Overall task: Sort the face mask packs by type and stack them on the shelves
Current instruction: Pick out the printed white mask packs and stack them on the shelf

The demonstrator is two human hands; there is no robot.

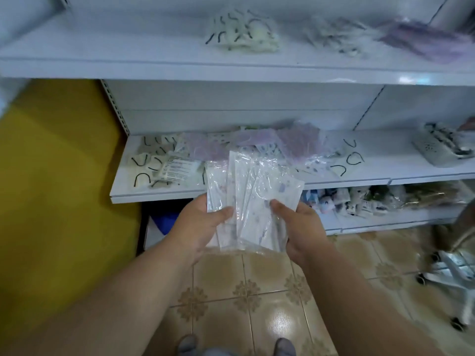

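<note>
Clear-wrapped mask packs (253, 196) pinched between left hand (203, 227) and right hand (299, 227).

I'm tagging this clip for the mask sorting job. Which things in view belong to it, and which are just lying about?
Job:
- clear mask packs, held by left hand and right hand
- loose packs on middle shelf
- piles on top shelf

Lying about:
- wheeled chair base
- yellow panel

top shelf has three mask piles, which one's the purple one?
The rightmost pile on the top shelf, near its right end. It is lilac; the middle pile and left pile are white with dark ear loops.
</note>
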